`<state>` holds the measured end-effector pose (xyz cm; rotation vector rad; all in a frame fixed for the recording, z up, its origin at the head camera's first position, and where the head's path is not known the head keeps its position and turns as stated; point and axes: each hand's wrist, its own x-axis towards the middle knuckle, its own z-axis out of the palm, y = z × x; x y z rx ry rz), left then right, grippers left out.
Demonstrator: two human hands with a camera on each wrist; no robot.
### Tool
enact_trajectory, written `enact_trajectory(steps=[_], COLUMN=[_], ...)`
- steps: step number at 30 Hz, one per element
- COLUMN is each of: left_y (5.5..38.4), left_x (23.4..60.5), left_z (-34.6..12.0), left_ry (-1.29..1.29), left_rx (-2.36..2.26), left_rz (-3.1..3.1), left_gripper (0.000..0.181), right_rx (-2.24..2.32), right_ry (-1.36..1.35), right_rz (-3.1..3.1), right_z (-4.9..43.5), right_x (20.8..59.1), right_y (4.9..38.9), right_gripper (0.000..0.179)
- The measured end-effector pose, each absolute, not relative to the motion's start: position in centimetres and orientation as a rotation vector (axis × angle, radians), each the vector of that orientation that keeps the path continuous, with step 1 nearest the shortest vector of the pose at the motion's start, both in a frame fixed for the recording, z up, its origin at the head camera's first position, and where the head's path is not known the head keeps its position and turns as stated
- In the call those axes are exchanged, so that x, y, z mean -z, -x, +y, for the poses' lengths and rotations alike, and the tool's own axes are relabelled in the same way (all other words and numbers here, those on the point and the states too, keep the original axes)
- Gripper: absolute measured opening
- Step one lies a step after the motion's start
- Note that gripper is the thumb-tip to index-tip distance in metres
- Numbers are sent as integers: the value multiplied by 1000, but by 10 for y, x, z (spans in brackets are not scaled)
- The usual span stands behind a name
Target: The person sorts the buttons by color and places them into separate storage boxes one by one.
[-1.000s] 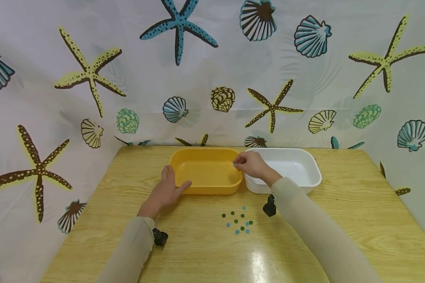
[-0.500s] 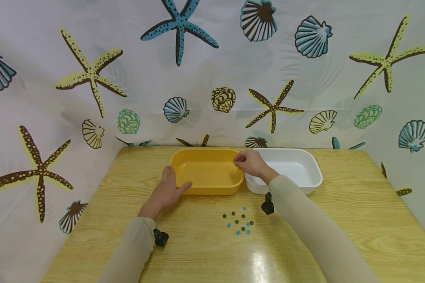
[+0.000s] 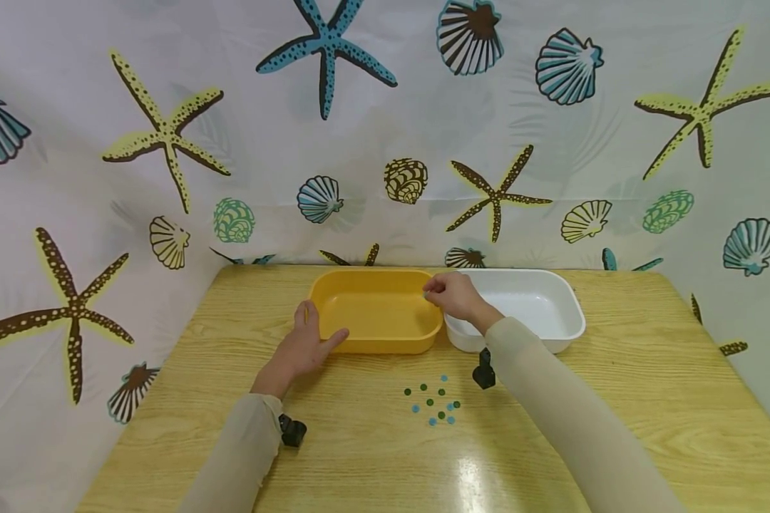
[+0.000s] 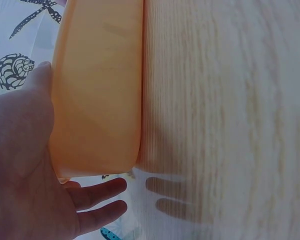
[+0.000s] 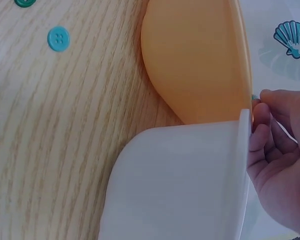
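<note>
My left hand rests at the near left corner of the yellow bin, thumb on the front rim and fingers spread along the left end. In the left wrist view, two straight fingers reach past the bin's corner. Thumb and fingertips of my right hand pinch a small blue button, mostly hidden, above the yellow bin's right end. Several green buttons and blue buttons lie scattered on the table in front of the bins.
Right beside the yellow bin stands a white bin, partly under my right wrist. Both are on a wooden table. Behind them hangs a cloth printed with starfish and shells.
My right hand stays over the yellow bin's right end with only a slight shift; the blue in its fingertips shows less now. The left hand keeps its place on the bin.
</note>
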<state>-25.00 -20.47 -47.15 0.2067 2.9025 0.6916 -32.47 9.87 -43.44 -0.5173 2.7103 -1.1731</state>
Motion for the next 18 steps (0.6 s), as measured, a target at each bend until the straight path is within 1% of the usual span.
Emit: enact_trajectory(steps=[7,18], left_y=[250,250], left_x=[470,470], left_z=[-204,-204], left_ry=[-211,-206], left_rx=[-697,-700], left_rz=[2906,2883], left_gripper=[105,106], right_rx=[1176,1099], right_ry=[538,721], right_rz=[2715,2760], right_z=[101,112], right_x=[432,422], right_y=[322,303], right_gripper=[24,20])
